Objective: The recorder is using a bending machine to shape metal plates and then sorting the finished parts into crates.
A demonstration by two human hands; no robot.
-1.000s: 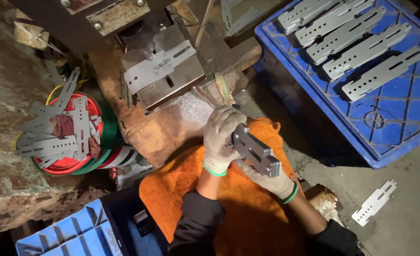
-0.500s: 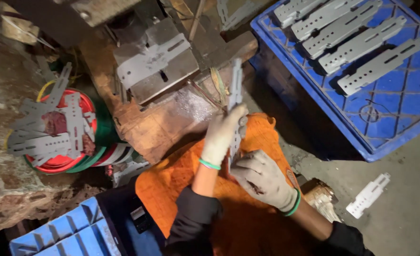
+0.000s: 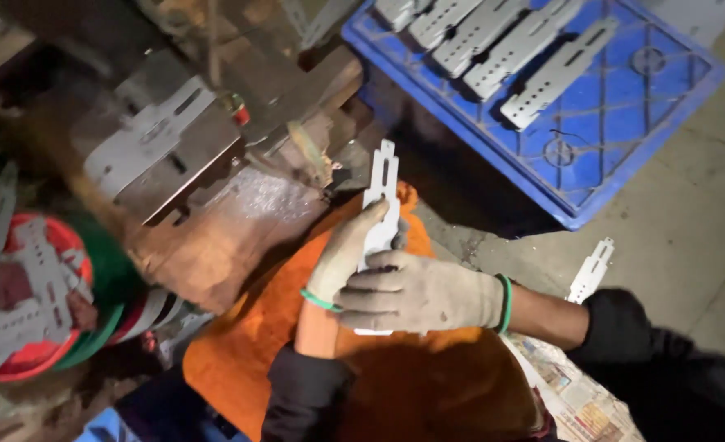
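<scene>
Gripped by left hand (image 3: pixel 344 260) and right hand (image 3: pixel 416 290), both gloved: slotted metal strip (image 3: pixel 381 192), lower end hidden behind right-hand fingers; orange cloth (image 3: pixel 256 327) beneath

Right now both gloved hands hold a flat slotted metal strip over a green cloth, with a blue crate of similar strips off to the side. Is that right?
Not quite: the cloth is orange, not green. The head view shows the left hand and right hand, both gloved, holding the slotted metal strip above it, with the blue crate of similar strips alongside.
</scene>
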